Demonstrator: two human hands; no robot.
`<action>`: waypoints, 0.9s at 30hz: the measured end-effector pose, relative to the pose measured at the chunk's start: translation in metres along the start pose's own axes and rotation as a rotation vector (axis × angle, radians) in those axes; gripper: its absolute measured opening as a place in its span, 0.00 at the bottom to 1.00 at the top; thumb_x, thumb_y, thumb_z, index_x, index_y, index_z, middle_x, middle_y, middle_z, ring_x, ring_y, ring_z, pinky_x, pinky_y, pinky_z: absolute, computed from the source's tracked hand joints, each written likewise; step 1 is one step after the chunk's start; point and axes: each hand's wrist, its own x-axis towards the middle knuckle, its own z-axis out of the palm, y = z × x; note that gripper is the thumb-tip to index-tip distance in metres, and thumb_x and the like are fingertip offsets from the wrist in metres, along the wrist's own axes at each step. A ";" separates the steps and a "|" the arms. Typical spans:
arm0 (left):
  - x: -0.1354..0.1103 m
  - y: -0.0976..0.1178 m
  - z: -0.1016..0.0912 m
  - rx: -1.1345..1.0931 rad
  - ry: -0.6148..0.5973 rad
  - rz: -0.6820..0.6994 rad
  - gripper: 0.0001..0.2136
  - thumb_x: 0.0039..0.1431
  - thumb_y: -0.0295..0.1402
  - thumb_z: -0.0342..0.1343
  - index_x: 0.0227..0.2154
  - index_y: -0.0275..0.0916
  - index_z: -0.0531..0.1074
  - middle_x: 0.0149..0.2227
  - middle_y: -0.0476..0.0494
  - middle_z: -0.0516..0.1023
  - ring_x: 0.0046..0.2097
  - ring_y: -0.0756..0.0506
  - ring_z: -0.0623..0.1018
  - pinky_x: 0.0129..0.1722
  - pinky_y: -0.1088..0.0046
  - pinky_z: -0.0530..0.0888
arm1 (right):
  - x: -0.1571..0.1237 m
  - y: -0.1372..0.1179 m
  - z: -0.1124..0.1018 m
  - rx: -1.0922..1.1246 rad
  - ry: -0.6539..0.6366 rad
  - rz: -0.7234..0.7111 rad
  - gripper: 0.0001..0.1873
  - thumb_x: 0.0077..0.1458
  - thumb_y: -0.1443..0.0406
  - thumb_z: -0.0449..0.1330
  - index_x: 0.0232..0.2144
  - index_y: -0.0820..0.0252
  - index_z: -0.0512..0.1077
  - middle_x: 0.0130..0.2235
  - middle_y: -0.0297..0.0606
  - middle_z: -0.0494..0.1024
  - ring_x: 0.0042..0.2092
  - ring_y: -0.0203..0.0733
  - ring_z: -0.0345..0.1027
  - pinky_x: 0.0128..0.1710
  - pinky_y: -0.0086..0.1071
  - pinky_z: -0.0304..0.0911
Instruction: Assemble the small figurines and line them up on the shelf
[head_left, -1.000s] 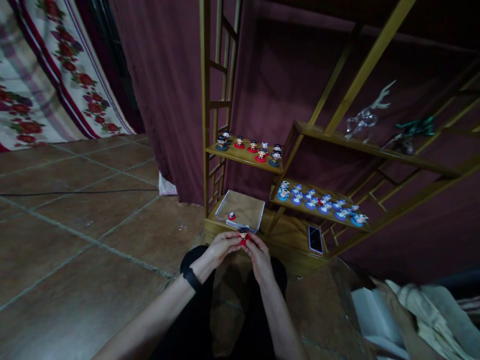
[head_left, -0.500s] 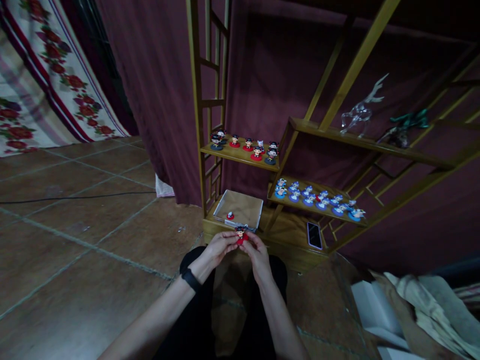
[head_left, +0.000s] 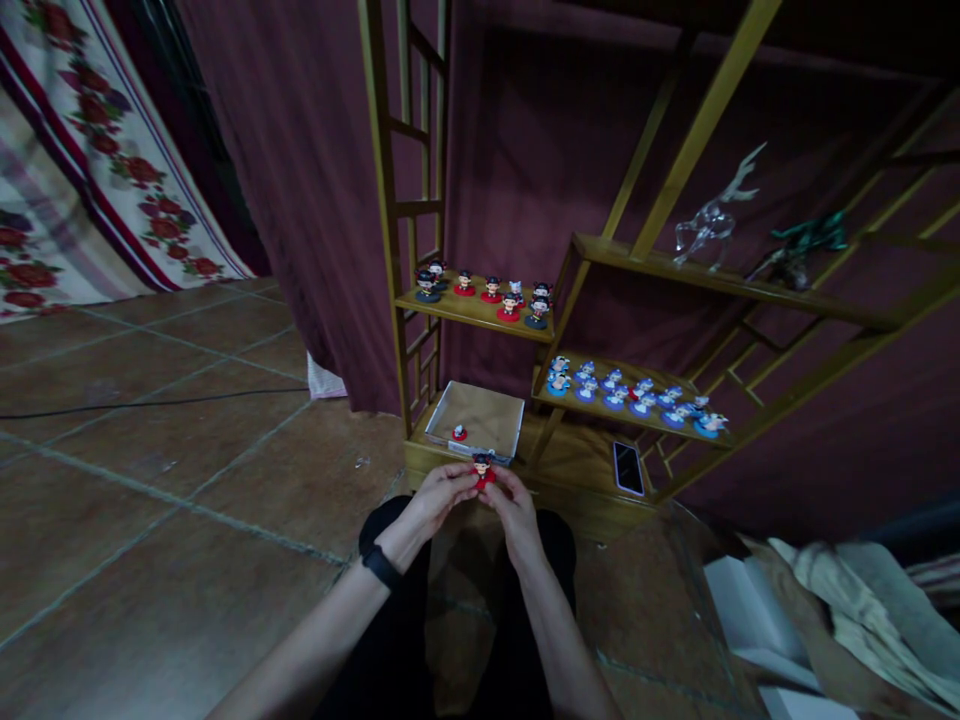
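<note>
Between my two hands is a small figurine (head_left: 482, 468) with black hair and a red round base, held upright. My left hand (head_left: 442, 492) pinches its base from the left, a dark band round the wrist. From the right, my right hand (head_left: 514, 500) grips the same base. Just beyond the hands lies a shallow cardboard box (head_left: 487, 415) on the bottom shelf, with one small white-and-red figurine (head_left: 460, 432) inside. Several red- and dark-based figurines (head_left: 492, 290) stand on the upper left shelf.
Several blue and purple figurines (head_left: 615, 392) line the middle right shelf. Below them lies a phone (head_left: 628, 468). A clear deer ornament (head_left: 709, 230) and a green ornament (head_left: 802, 245) stand higher up. White boxes (head_left: 757, 610) and cloth are at the lower right; a cable (head_left: 165, 402) crosses the floor.
The figurine in my hands has turned slightly, so its front shows more plainly. Both hands stay nearly in place, and the view has shifted a little.
</note>
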 end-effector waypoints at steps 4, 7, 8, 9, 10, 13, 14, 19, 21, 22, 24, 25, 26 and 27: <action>-0.004 0.003 0.004 0.085 -0.071 0.084 0.16 0.41 0.29 0.63 0.37 0.32 0.74 0.35 0.41 0.78 0.35 0.48 0.76 0.39 0.73 0.69 | 0.000 -0.002 0.000 -0.005 0.006 0.006 0.18 0.41 0.62 0.63 0.38 0.57 0.72 0.40 0.37 0.76 0.40 0.41 0.70 0.41 0.36 0.67; -0.006 0.003 0.005 0.126 -0.094 0.123 0.16 0.42 0.30 0.62 0.37 0.32 0.74 0.34 0.42 0.78 0.34 0.48 0.75 0.40 0.73 0.69 | -0.001 -0.002 -0.001 -0.019 -0.007 -0.001 0.18 0.42 0.61 0.62 0.39 0.58 0.71 0.40 0.37 0.76 0.42 0.42 0.69 0.42 0.37 0.66; -0.006 0.003 0.005 0.127 -0.096 0.123 0.16 0.42 0.30 0.62 0.37 0.33 0.74 0.34 0.41 0.78 0.34 0.48 0.76 0.40 0.73 0.69 | -0.001 -0.002 -0.002 -0.018 -0.013 -0.002 0.18 0.43 0.61 0.62 0.39 0.58 0.71 0.41 0.38 0.75 0.42 0.42 0.69 0.42 0.38 0.66; -0.006 0.003 0.005 0.122 -0.092 0.118 0.16 0.42 0.31 0.62 0.37 0.33 0.74 0.35 0.41 0.78 0.35 0.48 0.76 0.40 0.73 0.69 | -0.001 -0.002 -0.002 -0.015 -0.017 0.000 0.18 0.43 0.61 0.61 0.40 0.58 0.70 0.41 0.38 0.75 0.42 0.42 0.69 0.43 0.38 0.66; -0.006 0.002 0.005 0.116 -0.080 0.112 0.16 0.42 0.31 0.62 0.38 0.33 0.74 0.35 0.41 0.78 0.35 0.48 0.76 0.39 0.73 0.69 | -0.001 -0.002 -0.003 -0.010 -0.017 0.006 0.18 0.43 0.61 0.61 0.40 0.58 0.70 0.41 0.38 0.75 0.42 0.42 0.69 0.43 0.39 0.66; -0.006 0.001 0.006 0.104 -0.030 0.106 0.17 0.42 0.31 0.62 0.38 0.34 0.73 0.36 0.41 0.77 0.35 0.49 0.76 0.38 0.74 0.70 | -0.001 0.000 -0.003 -0.007 -0.001 0.026 0.19 0.42 0.61 0.62 0.40 0.58 0.71 0.41 0.38 0.75 0.40 0.41 0.70 0.41 0.38 0.67; -0.006 0.001 0.007 0.105 -0.022 0.109 0.17 0.42 0.31 0.62 0.38 0.34 0.73 0.36 0.41 0.77 0.34 0.49 0.75 0.37 0.74 0.70 | -0.001 0.000 -0.003 -0.014 0.002 0.027 0.19 0.42 0.62 0.62 0.40 0.58 0.71 0.41 0.38 0.75 0.40 0.41 0.70 0.41 0.37 0.67; -0.005 -0.002 0.010 0.165 0.029 0.153 0.18 0.40 0.29 0.62 0.38 0.33 0.72 0.29 0.45 0.77 0.29 0.51 0.74 0.32 0.75 0.70 | 0.001 0.004 -0.003 -0.038 -0.003 0.025 0.19 0.42 0.63 0.62 0.40 0.57 0.70 0.41 0.36 0.75 0.40 0.40 0.69 0.40 0.36 0.67; -0.004 -0.005 0.011 0.213 0.051 0.193 0.17 0.39 0.29 0.62 0.37 0.33 0.72 0.26 0.48 0.75 0.26 0.52 0.72 0.29 0.76 0.70 | 0.002 0.005 -0.004 -0.029 0.009 0.023 0.19 0.41 0.63 0.62 0.39 0.57 0.70 0.40 0.36 0.75 0.38 0.40 0.70 0.38 0.35 0.68; -0.003 -0.006 0.011 0.234 0.052 0.213 0.17 0.40 0.29 0.61 0.37 0.32 0.72 0.25 0.49 0.74 0.25 0.52 0.71 0.28 0.76 0.69 | 0.003 0.006 -0.005 -0.025 0.014 0.019 0.19 0.40 0.63 0.63 0.39 0.57 0.70 0.39 0.35 0.75 0.38 0.40 0.70 0.37 0.35 0.68; -0.001 -0.009 0.010 0.269 0.045 0.252 0.16 0.40 0.29 0.61 0.37 0.33 0.72 0.23 0.50 0.73 0.24 0.52 0.71 0.28 0.76 0.69 | 0.003 0.006 -0.005 -0.024 0.018 0.011 0.19 0.40 0.64 0.63 0.38 0.57 0.71 0.39 0.35 0.76 0.38 0.40 0.70 0.37 0.35 0.68; 0.000 -0.010 0.009 0.286 0.043 0.272 0.17 0.40 0.28 0.60 0.37 0.33 0.71 0.24 0.50 0.73 0.25 0.52 0.71 0.28 0.75 0.70 | 0.003 0.006 -0.005 -0.027 0.018 0.007 0.19 0.39 0.64 0.63 0.38 0.57 0.71 0.39 0.35 0.76 0.39 0.40 0.70 0.37 0.35 0.68; 0.001 -0.012 0.009 0.305 0.045 0.294 0.17 0.40 0.28 0.60 0.38 0.33 0.71 0.24 0.50 0.73 0.26 0.52 0.72 0.29 0.75 0.70 | 0.003 0.005 -0.005 -0.033 0.020 0.002 0.18 0.39 0.64 0.63 0.38 0.56 0.71 0.39 0.35 0.76 0.39 0.40 0.70 0.37 0.35 0.68; 0.002 -0.012 0.008 0.325 0.049 0.318 0.18 0.40 0.27 0.60 0.39 0.33 0.70 0.25 0.50 0.73 0.27 0.51 0.72 0.30 0.75 0.70 | 0.003 0.004 -0.005 -0.039 0.022 -0.003 0.18 0.39 0.65 0.63 0.38 0.56 0.71 0.39 0.35 0.76 0.39 0.41 0.70 0.37 0.35 0.68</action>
